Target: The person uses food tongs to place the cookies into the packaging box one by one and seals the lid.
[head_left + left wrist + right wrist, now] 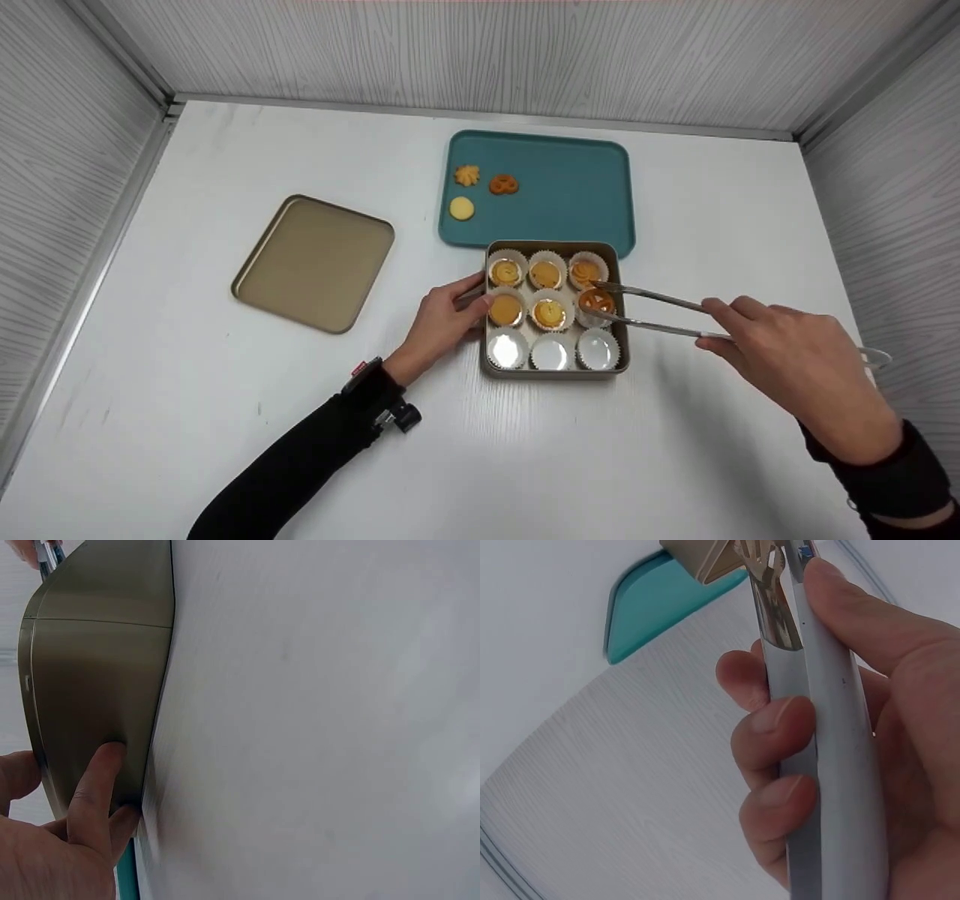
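A rectangular gold tin point(555, 375) holds rows of white paper cups. My left hand point(448, 319) grips the tin's left side, thumb at the rim and fingers against the outer wall point(97, 690). In my right hand point(799, 352) is a pair of metal tongs point(664, 300), its pale handles point(844, 765) wrapped by fingers and thumb. The tong tips reach into the tin, on either side of a pretzel cookie point(598, 301) in the middle row's right cup. Other cookies point(549, 313) fill the back and middle rows; the front-row cups point(553, 351) hold none.
Behind the tin, a teal tray point(570, 187) carries a flower-shaped cookie point(466, 175), a pretzel cookie point(504, 184) and a round pale cookie point(462, 208). A gold lid point(315, 262) lies on the white table to the left. Panel walls stand at the back and sides.
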### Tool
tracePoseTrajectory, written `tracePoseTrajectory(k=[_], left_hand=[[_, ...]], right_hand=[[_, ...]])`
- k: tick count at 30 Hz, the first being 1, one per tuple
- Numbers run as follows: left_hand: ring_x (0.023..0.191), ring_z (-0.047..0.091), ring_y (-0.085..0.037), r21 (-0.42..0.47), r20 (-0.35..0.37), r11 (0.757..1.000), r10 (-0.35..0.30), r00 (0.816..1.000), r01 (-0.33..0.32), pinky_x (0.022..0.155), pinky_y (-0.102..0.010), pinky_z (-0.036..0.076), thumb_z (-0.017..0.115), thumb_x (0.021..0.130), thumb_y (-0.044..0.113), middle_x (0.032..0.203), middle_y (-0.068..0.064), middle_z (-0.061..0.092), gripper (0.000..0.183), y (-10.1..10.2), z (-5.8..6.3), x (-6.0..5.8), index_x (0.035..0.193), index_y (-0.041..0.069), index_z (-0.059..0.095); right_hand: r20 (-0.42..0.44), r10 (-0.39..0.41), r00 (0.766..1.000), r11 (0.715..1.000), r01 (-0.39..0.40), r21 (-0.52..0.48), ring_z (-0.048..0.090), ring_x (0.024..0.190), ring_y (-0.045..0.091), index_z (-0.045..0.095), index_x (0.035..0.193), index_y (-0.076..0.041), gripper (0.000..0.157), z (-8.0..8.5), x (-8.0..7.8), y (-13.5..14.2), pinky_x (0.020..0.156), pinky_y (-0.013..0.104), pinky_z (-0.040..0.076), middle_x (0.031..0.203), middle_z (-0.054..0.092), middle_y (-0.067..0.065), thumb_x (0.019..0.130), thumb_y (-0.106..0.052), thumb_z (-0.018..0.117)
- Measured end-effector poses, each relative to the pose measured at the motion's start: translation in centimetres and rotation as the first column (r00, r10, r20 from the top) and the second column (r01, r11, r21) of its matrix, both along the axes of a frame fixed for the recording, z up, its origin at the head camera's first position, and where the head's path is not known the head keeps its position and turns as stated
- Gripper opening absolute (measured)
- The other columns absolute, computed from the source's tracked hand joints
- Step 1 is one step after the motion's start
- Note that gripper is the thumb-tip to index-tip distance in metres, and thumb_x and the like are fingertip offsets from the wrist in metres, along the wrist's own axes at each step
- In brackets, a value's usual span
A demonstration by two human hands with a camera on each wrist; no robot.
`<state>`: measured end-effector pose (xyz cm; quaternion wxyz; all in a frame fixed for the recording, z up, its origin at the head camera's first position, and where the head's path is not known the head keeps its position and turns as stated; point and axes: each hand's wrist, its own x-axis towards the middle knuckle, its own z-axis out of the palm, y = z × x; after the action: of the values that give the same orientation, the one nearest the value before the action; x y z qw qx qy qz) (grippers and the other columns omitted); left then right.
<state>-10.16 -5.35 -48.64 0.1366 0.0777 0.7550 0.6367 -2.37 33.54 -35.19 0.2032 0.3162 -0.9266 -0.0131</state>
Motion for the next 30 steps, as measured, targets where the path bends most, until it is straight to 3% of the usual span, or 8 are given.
tracePoseTrajectory(k=[5,12,23,30], left_hand=[[0.129,0.062,-0.029,-0.006,-0.004,1.0,0.003,1.0,-0.003,0.105,-0.034,0.051,0.066,0.103,0.017,0.147,-0.019,0.057,0.053,0.0,-0.1,0.0,0.15,-0.003,0.05],[0.129,0.061,-0.029,-0.012,-0.001,1.0,0.002,1.0,-0.002,0.105,-0.034,0.051,0.066,0.102,0.018,0.148,-0.018,0.056,0.053,0.1,-0.1,-0.2,0.15,-0.002,0.051],[0.131,0.06,-0.028,0.008,0.024,1.0,0.002,1.0,-0.002,0.103,-0.032,0.052,0.065,0.103,0.018,0.149,-0.018,0.055,0.054,0.1,0.0,0.0,0.151,-0.001,0.05],[0.13,0.06,-0.027,0.002,0.035,1.0,0.014,0.999,-0.014,0.103,-0.032,0.052,0.065,0.103,0.017,0.148,-0.018,0.057,0.052,0.1,0.1,0.0,0.15,-0.001,0.052]], right_hand=[[-0.005,0.005,1.0,0.998,-0.004,0.062,0.036,0.043,0.017,0.062,0.104,-0.002,0.032,0.3,0.0,-0.4,0.035,0.027,0.025,0.065,0.045,0.001,0.092,-0.03,0.071],[-0.011,-0.013,1.0,0.996,0.014,0.089,0.034,0.043,0.019,0.062,0.101,-0.001,0.04,0.5,0.2,-1.2,0.035,0.028,0.026,0.064,0.044,0.003,0.076,-0.018,0.088],[-0.017,-0.026,1.0,0.993,0.028,0.118,0.035,0.042,0.022,0.064,0.099,0.003,0.051,0.4,0.2,-3.1,0.034,0.028,0.027,0.064,0.044,0.005,0.064,-0.011,0.098],[-0.028,-0.011,1.0,0.995,0.013,0.095,0.033,0.042,0.023,0.062,0.101,0.005,0.056,0.2,0.2,-2.9,0.034,0.029,0.027,0.066,0.044,0.009,0.062,-0.011,0.099]])
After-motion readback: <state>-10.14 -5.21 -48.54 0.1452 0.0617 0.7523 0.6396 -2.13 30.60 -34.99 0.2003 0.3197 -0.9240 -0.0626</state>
